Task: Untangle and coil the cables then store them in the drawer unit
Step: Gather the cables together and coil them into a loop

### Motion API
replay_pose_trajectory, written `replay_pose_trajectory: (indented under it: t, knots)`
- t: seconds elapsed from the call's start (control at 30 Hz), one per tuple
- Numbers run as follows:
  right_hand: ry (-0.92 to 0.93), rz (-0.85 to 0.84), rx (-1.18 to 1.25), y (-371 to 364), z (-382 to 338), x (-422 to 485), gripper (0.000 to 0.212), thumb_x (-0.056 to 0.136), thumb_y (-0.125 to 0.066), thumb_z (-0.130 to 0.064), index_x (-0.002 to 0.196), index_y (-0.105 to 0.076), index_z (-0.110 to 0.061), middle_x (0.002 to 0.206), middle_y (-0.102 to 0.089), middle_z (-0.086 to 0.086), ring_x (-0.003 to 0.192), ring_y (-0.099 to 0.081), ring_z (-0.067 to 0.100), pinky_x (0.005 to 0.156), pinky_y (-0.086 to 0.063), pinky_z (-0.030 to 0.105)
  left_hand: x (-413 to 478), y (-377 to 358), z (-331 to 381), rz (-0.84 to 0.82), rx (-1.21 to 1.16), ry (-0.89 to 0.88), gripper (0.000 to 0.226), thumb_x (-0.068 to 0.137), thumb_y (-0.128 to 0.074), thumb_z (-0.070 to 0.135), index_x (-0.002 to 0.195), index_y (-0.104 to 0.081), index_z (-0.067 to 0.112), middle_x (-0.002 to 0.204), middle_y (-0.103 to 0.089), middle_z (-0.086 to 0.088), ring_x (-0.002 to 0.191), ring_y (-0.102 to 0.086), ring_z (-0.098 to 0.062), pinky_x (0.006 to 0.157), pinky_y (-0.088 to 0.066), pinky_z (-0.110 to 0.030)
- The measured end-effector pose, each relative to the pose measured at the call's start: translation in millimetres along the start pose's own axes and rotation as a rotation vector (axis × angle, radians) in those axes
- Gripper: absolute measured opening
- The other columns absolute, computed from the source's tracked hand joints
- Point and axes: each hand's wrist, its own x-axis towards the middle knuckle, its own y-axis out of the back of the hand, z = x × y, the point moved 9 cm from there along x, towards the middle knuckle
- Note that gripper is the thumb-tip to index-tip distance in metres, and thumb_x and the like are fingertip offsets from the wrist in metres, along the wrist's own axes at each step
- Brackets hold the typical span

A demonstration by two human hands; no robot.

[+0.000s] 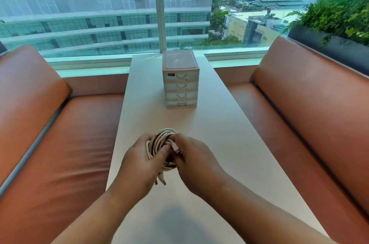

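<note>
Cables (160, 139) gripped by hands (139, 164) (192, 157), drawer unit (180, 84) beyond

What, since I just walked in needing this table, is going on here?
A person holds a bundle of white cables above the table, left hand gripping the loops, right hand pinching a cable end. The drawer unit stands farther back, all its drawers closed.

Much of the cables (159, 141) lies hidden between the left hand (139, 166) and right hand (194, 162), so the tangle cannot be judged. Beyond the hands, the label (170, 74) on the drawer unit (180, 86) is too small to read, its contents unclear.
</note>
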Motion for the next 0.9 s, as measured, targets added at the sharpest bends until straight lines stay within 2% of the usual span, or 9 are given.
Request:
replay_pose_trajectory:
  t: [0.1,0.2,0.3,0.4,0.47,0.57,0.63,0.77,0.9]
  knots:
    - [-0.106,-0.061,0.140,-2.5,10.8,2.0,0.014,0.092,-0.049,-0.010,0.092,-0.062,-0.012,0.089,-0.067,0.008,0.079,-0.059,0.023,0.073,-0.050,0.038,-0.2,0.1,-5.9,-0.023,0.053,-0.022,0.024,0.083,-0.068,0.042,0.097,-0.056,0.026,0.077,-0.070,-0.002,0.061,-0.065,-0.013,0.053,-0.046,-0.027]
    - [-0.282,-0.162,0.450,-13.1,28.0,-1.1,0.014,0.093,-0.053,-0.012,0.088,-0.066,-0.009,0.082,-0.066,0.013,0.067,-0.051,0.019,0.062,-0.043,0.034,-4.0,-2.0,2.3,-0.062,0.109,-0.085,0.016,0.087,-0.065,0.026,0.097,-0.054,0.021,0.076,-0.070,0.000,0.060,-0.063,-0.003,0.052,-0.046,-0.016]
    - [-0.367,-0.341,0.824,-20.6,26.0,-7.0,0.012,0.090,-0.057,-0.013,0.091,-0.068,-0.009,0.081,-0.066,0.007,0.074,-0.059,0.019,0.067,-0.048,0.032,-5.4,-0.6,5.1,-0.095,0.125,-0.100,0.013,0.088,-0.064,0.025,0.095,-0.053,0.023,0.075,-0.069,0.004,0.066,-0.065,-0.004,0.051,-0.047,-0.015]
    - [-0.546,-0.492,1.105,-27.5,24.1,-15.1,0.035,0.093,-0.048,-0.040,0.092,-0.068,-0.010,0.085,-0.067,0.010,0.079,-0.065,0.024,0.071,-0.052,0.036,-8.4,-2.7,9.3,-0.120,0.133,-0.118,0.013,0.087,-0.066,0.022,0.091,-0.054,0.022,0.071,-0.066,0.009,0.060,-0.061,-0.005,0.049,-0.047,-0.017]
    - [-0.611,-0.533,1.084,-31.5,30.0,-17.7,0.048,0.099,-0.038,-0.047,0.092,-0.066,-0.008,0.080,-0.066,0.011,0.074,-0.065,0.023,0.072,-0.053,0.038,-10.8,-8.3,9.6,-0.155,0.050,-0.078,0.014,0.084,-0.069,0.015,0.088,-0.056,0.014,0.065,-0.067,0.007,0.053,-0.058,-0.002,0.046,-0.044,-0.014]
    - [-0.583,-0.581,1.051,-35.2,28.9,-21.2,0.034,0.101,-0.043,-0.034,0.087,-0.061,-0.009,0.069,-0.055,0.005,0.063,-0.055,0.017,0.073,-0.056,0.039,-10.3,-11.1,4.8,-0.193,-0.090,0.009,0.018,0.079,-0.076,0.014,0.089,-0.061,0.010,0.068,-0.071,-0.006,0.058,-0.066,-0.013,0.043,-0.044,-0.022]
    - [-0.541,-0.605,1.050,-34.7,23.7,-22.2,0.028,0.102,-0.044,-0.028,0.085,-0.059,-0.012,0.065,-0.049,0.000,0.057,-0.048,0.013,0.069,-0.056,0.035,-8.2,-10.9,2.6,-0.210,-0.144,0.035,0.021,0.076,-0.079,0.015,0.091,-0.064,0.010,0.075,-0.072,-0.014,0.065,-0.069,-0.023,0.048,-0.048,-0.027]
    - [-0.460,-0.553,0.895,-27.2,21.4,-16.2,0.022,0.103,-0.041,-0.022,0.086,-0.054,-0.015,0.063,-0.039,-0.004,0.054,-0.034,0.011,0.060,-0.051,0.028,-6.2,-7.2,8.2,-0.197,-0.189,0.026,0.017,0.075,-0.076,0.005,0.090,-0.068,0.008,0.069,-0.069,-0.009,0.058,-0.065,-0.011,0.049,-0.046,-0.015]
    - [-0.371,-0.544,0.813,-18.6,18.8,-14.5,0.022,0.103,-0.042,-0.023,0.088,-0.056,-0.016,0.060,-0.035,-0.007,0.053,-0.029,0.011,0.059,-0.050,0.027,-2.9,-0.4,13.2,-0.208,-0.161,-0.033,0.025,0.074,-0.079,0.015,0.096,-0.069,0.014,0.077,-0.072,-0.002,0.066,-0.066,-0.009,0.054,-0.050,-0.017]
